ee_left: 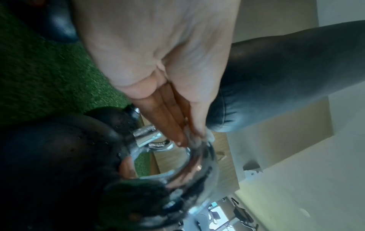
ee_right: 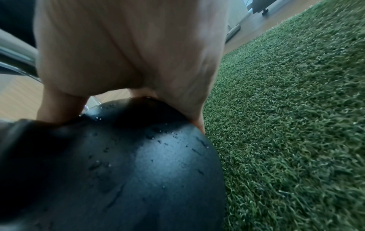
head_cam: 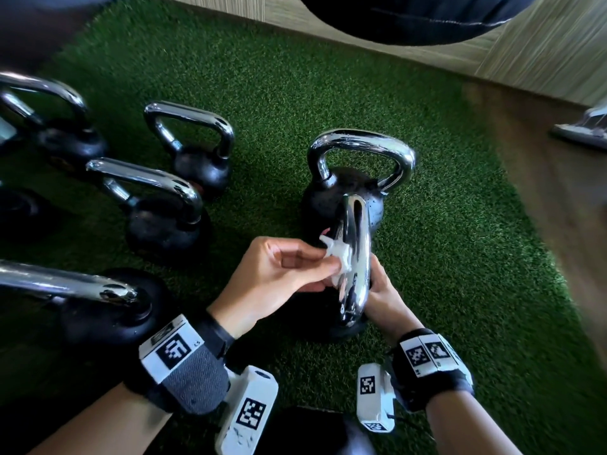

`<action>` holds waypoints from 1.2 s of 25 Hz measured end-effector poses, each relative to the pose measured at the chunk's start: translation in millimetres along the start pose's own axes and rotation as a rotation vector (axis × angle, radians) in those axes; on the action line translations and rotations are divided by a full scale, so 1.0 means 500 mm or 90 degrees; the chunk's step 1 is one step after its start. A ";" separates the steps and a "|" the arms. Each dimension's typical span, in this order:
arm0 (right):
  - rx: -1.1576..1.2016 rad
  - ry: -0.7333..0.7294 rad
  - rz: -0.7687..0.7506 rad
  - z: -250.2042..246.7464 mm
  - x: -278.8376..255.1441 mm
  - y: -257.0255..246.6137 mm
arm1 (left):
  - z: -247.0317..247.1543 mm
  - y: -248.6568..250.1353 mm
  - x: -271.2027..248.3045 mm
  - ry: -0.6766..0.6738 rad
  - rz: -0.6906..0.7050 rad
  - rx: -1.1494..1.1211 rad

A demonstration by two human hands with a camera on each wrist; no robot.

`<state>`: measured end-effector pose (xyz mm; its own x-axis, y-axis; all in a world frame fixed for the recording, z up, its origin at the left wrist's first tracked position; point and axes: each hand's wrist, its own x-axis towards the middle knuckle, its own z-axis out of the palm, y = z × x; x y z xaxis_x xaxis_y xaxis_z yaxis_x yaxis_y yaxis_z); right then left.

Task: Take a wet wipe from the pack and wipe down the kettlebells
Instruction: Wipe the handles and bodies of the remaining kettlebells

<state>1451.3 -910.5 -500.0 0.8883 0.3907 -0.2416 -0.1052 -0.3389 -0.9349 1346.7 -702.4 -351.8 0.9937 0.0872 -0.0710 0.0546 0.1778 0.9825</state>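
Green artificial turf (head_cam: 427,257) covers the floor, wood flooring showing at the upper right of the frame. Several kettlebells stand on it: a group (head_cam: 164,208) at left and centre left, one (head_cam: 345,192) upright at centre.

Nearest kettlebell (ee_right: 128,164) sits at lower centre, its chrome handle (head_cam: 356,257) edge-on to the head view.

Left hand (head_cam: 272,277): fingertips pinching a bunched white wet wipe (head_cam: 338,261) against the left side of that handle. Bunching probably concentrates pressure on the curved bar.

Right hand (head_cam: 386,297): on the opposite side, fingers over the black body just below the handle; likely a brace so the bell does not rock under the rubbing.

Droplets on the body suggest it is already wiped. Wipe pack not identifiable.
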 end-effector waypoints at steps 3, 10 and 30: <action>-0.007 -0.007 -0.003 0.000 0.002 0.003 | -0.024 -0.011 -0.016 -0.061 0.004 0.062; -0.021 0.008 -0.009 -0.001 -0.001 0.000 | -0.042 -0.029 -0.035 -0.088 0.063 0.231; -0.045 0.227 -0.323 -0.071 -0.157 -0.344 | -0.020 0.063 0.010 0.129 0.012 -0.026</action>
<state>1415.5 -913.4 -310.8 0.9158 0.2120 0.3411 0.3878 -0.2460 -0.8883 1352.6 -686.6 -322.8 0.9543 0.2852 -0.0892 0.0275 0.2134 0.9766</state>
